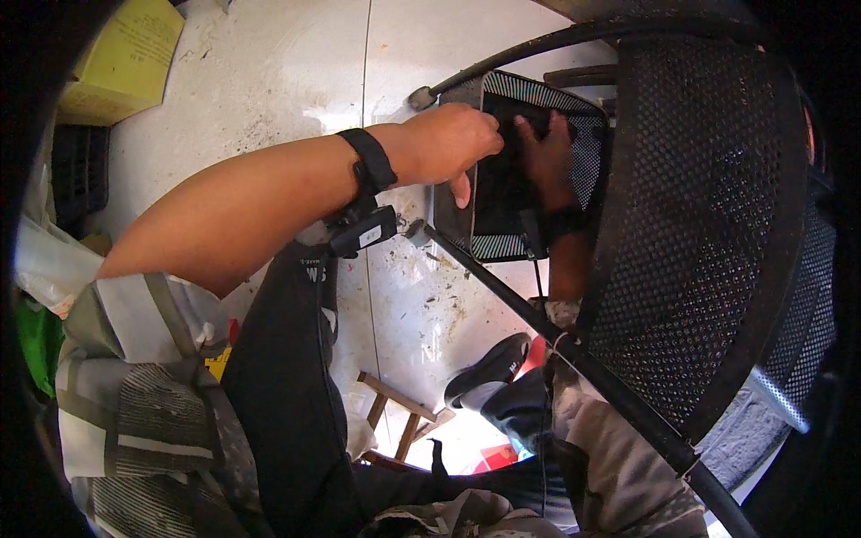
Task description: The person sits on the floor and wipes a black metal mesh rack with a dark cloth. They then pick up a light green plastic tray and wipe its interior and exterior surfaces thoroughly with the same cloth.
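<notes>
A black metal mesh basket (595, 151) lies tilted on the floor, its opening towards me. My left hand (457, 144) is at its near left rim, with the fingers curled over the edge and the thumb against the outer wall. Inside the basket, in shadow, is my right hand (551, 155), fingers spread; whether they touch the inner wall is hard to see. Both wrists wear black straps with a small black device attached. Beside the basket stands a black mesh chair (686, 202) with a tubular frame, one tube crossing in front of my right arm.
A yellow cardboard box (131, 57) sits above a black plastic crate (81, 168) at the far left, with plastic bags (54, 259) below. A small wooden stool (403, 430) stands near my feet. The tiled floor (269, 81) carries scattered dirt and debris.
</notes>
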